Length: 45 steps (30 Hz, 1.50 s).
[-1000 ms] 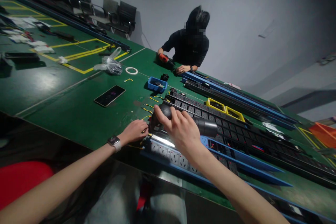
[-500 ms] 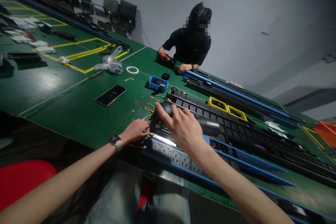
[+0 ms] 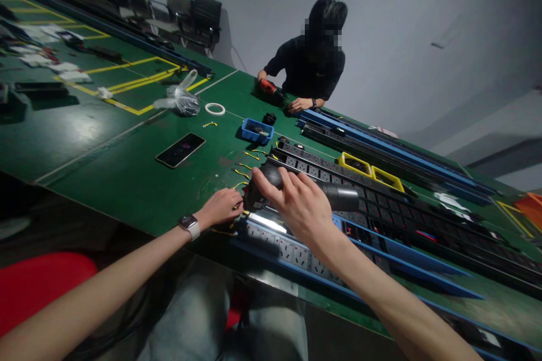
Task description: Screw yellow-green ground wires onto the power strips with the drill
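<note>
My right hand [image 3: 301, 207] is wrapped round a black electric screwdriver [image 3: 339, 196], its head lit and pointing down at the near end of a blue-cased power strip [image 3: 292, 251]. At that end my left hand [image 3: 222, 207], with a watch on its wrist, is closed in a pinch on a thin yellow wire [image 3: 238, 185]. More long black and blue socket strips [image 3: 381, 203] lie side by side behind the tool.
Loose yellow wires [image 3: 244, 167], a blue parts tray [image 3: 257, 130], a phone [image 3: 180, 149], a white tape ring [image 3: 214, 108] and a plastic bag [image 3: 181, 100] lie on the green table [image 3: 105, 163]. Yellow trays [image 3: 372, 172] sit on the strips. Across the table a person [image 3: 311, 70] holds a red tool.
The view has shifted slightly; both hands stay at the strip's end, with my right hand and the screwdriver edged a little to the right.
</note>
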Each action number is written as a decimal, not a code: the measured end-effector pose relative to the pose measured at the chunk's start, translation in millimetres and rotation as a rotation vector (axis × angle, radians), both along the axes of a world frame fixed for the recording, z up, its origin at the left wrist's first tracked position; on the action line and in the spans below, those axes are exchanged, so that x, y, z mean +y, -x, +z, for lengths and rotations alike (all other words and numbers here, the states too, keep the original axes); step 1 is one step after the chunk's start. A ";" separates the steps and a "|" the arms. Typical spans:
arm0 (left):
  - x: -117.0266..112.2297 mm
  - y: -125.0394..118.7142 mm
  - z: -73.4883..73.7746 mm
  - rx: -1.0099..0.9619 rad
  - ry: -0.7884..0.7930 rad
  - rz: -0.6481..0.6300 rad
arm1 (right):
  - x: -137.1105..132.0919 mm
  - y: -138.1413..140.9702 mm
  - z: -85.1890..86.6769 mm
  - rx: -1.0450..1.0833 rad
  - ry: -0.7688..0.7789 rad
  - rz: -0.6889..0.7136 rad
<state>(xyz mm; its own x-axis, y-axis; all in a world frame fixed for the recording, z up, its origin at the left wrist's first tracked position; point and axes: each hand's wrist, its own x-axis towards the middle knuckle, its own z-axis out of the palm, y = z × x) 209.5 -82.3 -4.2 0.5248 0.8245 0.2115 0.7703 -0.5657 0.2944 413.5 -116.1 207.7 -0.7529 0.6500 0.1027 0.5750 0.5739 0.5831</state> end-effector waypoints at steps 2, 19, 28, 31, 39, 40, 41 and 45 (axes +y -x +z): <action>0.3 0.4 -0.9 0.008 -0.011 0.000 | -0.1 -0.4 -0.1 -0.004 0.010 0.009; 1.9 2.0 1.1 -0.026 -0.011 -0.051 | 13.2 -13.9 2.9 0.079 0.115 -0.048; 5.2 1.1 -1.1 -0.052 -0.004 -0.059 | 27.2 -22.6 18.5 0.147 0.189 -0.077; 5.9 1.3 -2.1 -0.064 0.002 -0.058 | 30.0 -22.3 19.1 0.175 0.219 -0.069; 8.4 5.4 -3.6 -0.068 0.012 -0.138 | 32.0 -18.5 39.5 0.237 0.272 -0.102; 8.3 5.8 -3.7 -0.066 0.014 -0.136 | 30.9 -19.5 47.2 0.252 0.262 -0.119; 8.1 6.0 -3.8 -0.067 0.014 -0.130 | 29.6 -21.4 54.9 0.275 0.251 -0.148; 6.3 5.4 -2.6 -0.096 0.008 -0.089 | 24.4 -43.2 73.1 0.465 0.261 -0.359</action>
<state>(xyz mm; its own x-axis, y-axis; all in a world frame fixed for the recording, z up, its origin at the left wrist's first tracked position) 204.1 -76.0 -6.8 0.5733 0.7777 0.2578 0.6855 -0.6276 0.3691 456.7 -91.7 280.9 -0.3985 0.9012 0.1703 0.9170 0.3877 0.0939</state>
